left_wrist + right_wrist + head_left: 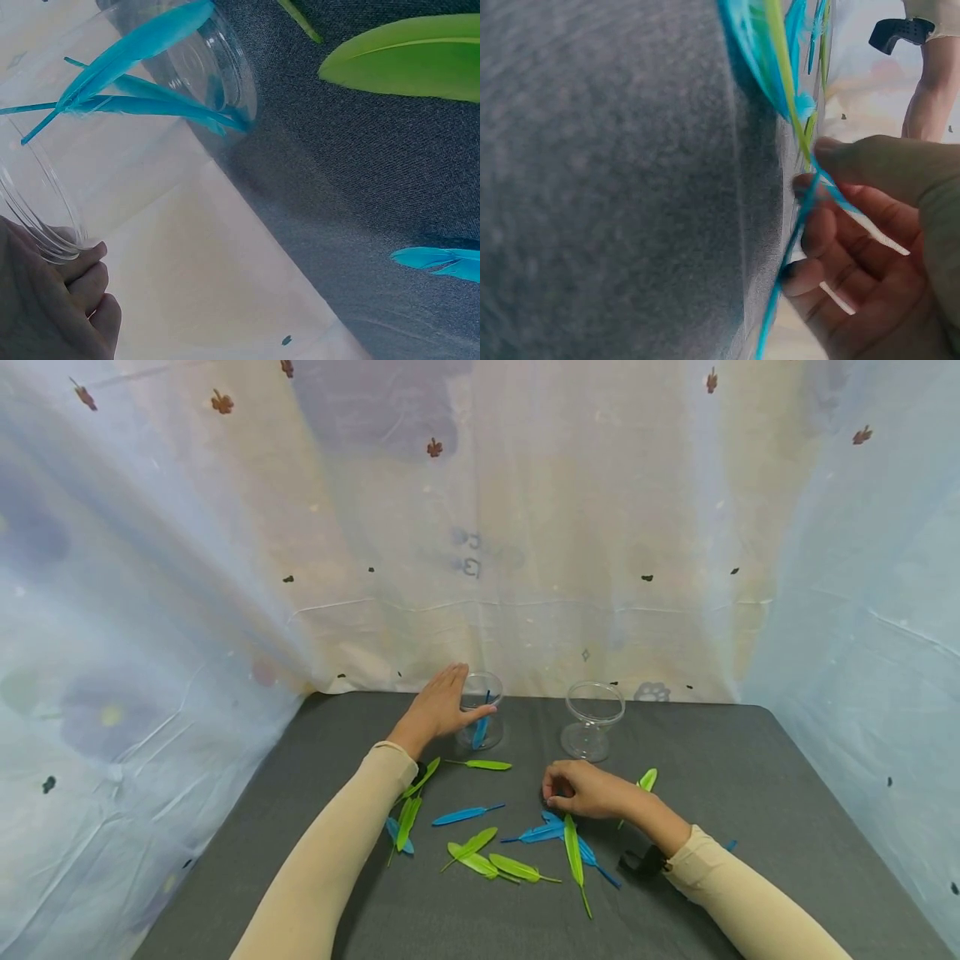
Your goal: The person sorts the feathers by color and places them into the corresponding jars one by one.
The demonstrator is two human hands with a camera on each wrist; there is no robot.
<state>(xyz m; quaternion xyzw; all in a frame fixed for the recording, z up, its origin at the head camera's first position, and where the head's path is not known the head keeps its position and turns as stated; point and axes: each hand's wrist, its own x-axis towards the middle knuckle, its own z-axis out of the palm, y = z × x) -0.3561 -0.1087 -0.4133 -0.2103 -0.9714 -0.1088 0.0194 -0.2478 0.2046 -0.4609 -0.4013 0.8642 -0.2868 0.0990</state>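
At the back of the table my left hand (438, 710) grips a clear glass cup (490, 742) near its rim, thumb across the front. Several blue feathers (135, 52) stand slanted inside that cup. My right hand (592, 789) is low over a small pile of feathers, with its fingers curled. Its thumb and index fingertip pinch a thin blue feather (787, 255). Beside and below this hand lie blue feathers (542, 833) and a long green feather (573, 852), crossing each other.
A second clear glass cup (595, 727) stands upright behind my right hand. Green feathers (517, 867) and a blue feather (461, 816) are scattered over the middle of the grey table (787, 793). More green feathers (408, 822) lie beside my left forearm. A printed curtain (540, 527) hangs behind.
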